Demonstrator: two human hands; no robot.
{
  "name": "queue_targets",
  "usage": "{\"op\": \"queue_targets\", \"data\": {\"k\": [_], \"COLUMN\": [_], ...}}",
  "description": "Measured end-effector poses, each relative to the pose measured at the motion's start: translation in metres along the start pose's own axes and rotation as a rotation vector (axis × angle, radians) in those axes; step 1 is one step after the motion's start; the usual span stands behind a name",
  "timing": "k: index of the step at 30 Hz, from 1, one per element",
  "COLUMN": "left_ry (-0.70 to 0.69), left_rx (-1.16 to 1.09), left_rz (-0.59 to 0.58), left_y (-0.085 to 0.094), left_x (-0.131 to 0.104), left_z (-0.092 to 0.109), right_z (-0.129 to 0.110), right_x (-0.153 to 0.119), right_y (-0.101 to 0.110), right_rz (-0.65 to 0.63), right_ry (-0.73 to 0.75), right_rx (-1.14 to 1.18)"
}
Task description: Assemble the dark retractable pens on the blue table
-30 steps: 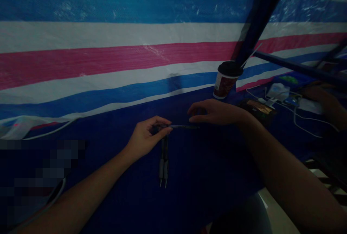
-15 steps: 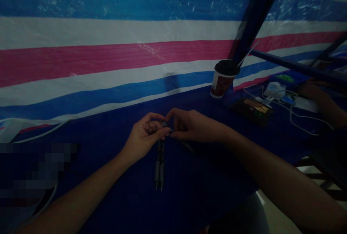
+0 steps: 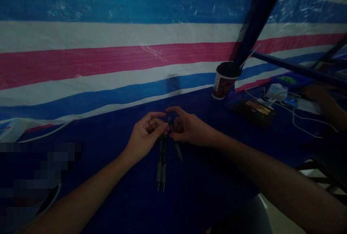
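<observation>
Two dark pens with grey grips lie side by side on the blue tabletop, tips toward me, upper ends just below my left hand. My left hand is closed in a pinch, thumb against curled fingers; what lies between the fingertips is too dark to make out. A third pen slants down and to the right between the hands. My right hand has its thumb against this pen, its index finger arched above near my left fingertips.
A lidded paper cup with a straw stands at the back right, before a dark blue post. Beside it are a dark packet, white cables and another person's hand. Striped sheeting hangs behind the table.
The third pen has swung from lying outward under my right hand to a steeper slant between both hands. My right index finger has lifted and straightened a little. The pair of pens stays put.
</observation>
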State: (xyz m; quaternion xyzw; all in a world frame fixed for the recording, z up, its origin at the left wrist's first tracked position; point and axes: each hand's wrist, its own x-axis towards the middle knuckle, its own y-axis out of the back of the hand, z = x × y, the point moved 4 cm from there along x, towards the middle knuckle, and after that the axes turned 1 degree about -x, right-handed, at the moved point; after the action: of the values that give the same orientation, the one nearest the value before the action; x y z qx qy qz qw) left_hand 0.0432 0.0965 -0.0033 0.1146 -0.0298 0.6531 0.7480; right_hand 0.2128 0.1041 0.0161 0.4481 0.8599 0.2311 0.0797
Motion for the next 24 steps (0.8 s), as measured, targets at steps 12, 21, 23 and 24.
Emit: {"op": "queue_targets", "data": {"k": [12,21,23,24], "left_ry": [-0.091,-0.108,-0.086,-0.068], "left_rx": [0.412,0.877,0.947,0.973], "left_rz": [0.06,-0.098,-0.119,-0.128], "left_y": [0.002,-0.009,-0.01,-0.01], "left_x": [-0.007,-0.016,-0.016,-0.016], "left_z": [-0.002,0.004,0.005,0.006], "right_z": [-0.007,-0.006,-0.007,-0.008], "right_x": [-0.004,-0.007,-0.008,-0.008], "right_y": [0.032,0.05,0.05,0.049], "right_rz": [0.224,0.194,0.192,0.193], "right_ry": [-0.014,-0.133,-0.127,-0.121], "right_rx": [-0.059,-0.235,-0.246,-0.25]}}
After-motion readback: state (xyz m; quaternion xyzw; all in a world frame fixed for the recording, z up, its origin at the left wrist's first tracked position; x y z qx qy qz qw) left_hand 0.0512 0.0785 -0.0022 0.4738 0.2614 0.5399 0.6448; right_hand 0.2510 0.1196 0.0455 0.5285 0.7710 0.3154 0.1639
